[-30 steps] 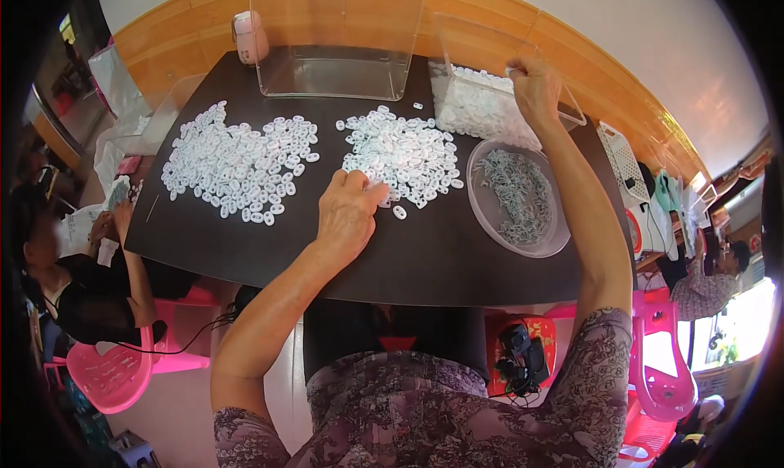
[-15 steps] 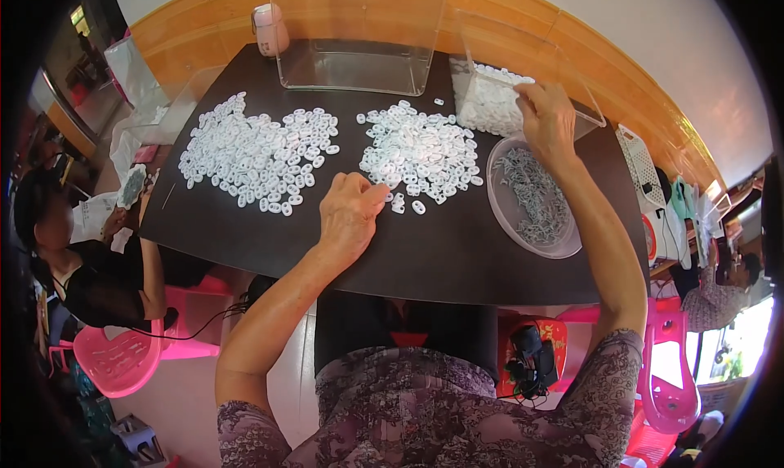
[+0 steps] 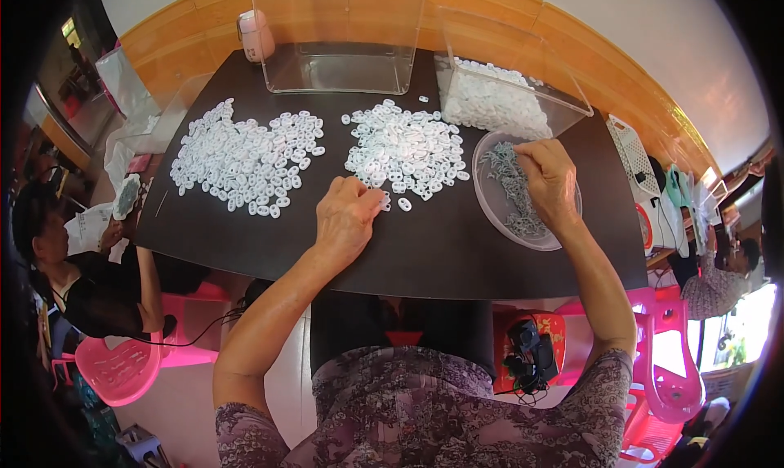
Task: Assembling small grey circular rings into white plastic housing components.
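Observation:
Beside the near edge of the middle pile of white two-holed oval pieces (image 3: 406,147), my left hand (image 3: 347,216) is closed in a pinch. A white oval piece (image 3: 385,200) shows at its fingertips. One loose oval piece lies just right of that. My right hand (image 3: 550,180) hovers over a round transparent bowl (image 3: 483,209), fingertips pressed together close to the small thin grey pieces (image 3: 510,182) inside. Whatever that pinch holds, if anything, is too small to make out. Another spread of the white ovals (image 3: 245,162) covers the table's left part.
Behind the bowl, a transparent bin (image 3: 563,109) holds many white pieces. An upright transparent box (image 3: 343,80) and a pink bottle (image 3: 256,37) stand at the back of the dark table (image 3: 425,256). A seated person (image 3: 90,280) works at the left, near a pink chair (image 3: 118,370).
My right hand has come down from the bin of white pieces to the grey pieces in the bowl. My left hand keeps its pinch by the middle pile. The whole view has shifted slightly.

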`<state>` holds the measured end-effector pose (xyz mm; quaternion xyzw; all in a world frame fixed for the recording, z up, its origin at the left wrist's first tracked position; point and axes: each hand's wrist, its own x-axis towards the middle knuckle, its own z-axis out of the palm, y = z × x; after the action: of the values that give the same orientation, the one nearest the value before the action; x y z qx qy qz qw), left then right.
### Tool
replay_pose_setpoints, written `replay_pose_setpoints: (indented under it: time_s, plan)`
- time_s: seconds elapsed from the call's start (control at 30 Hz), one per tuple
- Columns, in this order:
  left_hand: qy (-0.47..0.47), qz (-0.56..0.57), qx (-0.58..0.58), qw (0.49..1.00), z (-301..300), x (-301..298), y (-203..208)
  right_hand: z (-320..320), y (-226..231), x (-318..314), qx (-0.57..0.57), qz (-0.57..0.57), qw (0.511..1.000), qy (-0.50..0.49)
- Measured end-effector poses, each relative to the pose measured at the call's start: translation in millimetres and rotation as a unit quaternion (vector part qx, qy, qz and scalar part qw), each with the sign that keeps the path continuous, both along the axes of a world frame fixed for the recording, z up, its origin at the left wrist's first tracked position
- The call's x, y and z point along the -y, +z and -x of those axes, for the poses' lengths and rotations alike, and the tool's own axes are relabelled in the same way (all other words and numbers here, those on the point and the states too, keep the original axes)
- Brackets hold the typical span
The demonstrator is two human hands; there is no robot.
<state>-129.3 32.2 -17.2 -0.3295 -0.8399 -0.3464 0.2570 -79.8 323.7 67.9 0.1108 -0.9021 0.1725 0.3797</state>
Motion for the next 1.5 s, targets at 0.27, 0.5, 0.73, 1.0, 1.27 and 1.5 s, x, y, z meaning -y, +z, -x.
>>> replay_pose_setpoints:
  time_s: [0.27,0.5,0.73,1.0,1.27,1.5]
  plan:
    - [0.021,0.106,-0.044,0.993,8,-12,2,-7,0,-5,0.035,-0.053,0.998,0.004]
    - [-0.007,0.09,0.006,0.996,13,-13,16,-11,-35,-32,0.188,0.093,0.977,-0.031]
    - [-0.079,-0.158,0.386,0.905,-17,-1,40,18,-63,-22,0.138,-0.006,0.99,0.001]
    - [-0.128,-0.325,0.488,0.8,-61,6,31,45,-80,-12,0.132,-0.11,0.985,0.009]
    - [-0.132,-0.425,0.501,0.742,-72,7,19,58,-85,-16,0.104,-0.169,0.977,0.073]
    - [-0.13,-0.441,0.471,0.753,-70,11,9,40,-61,-9,0.059,-0.137,0.988,0.034]
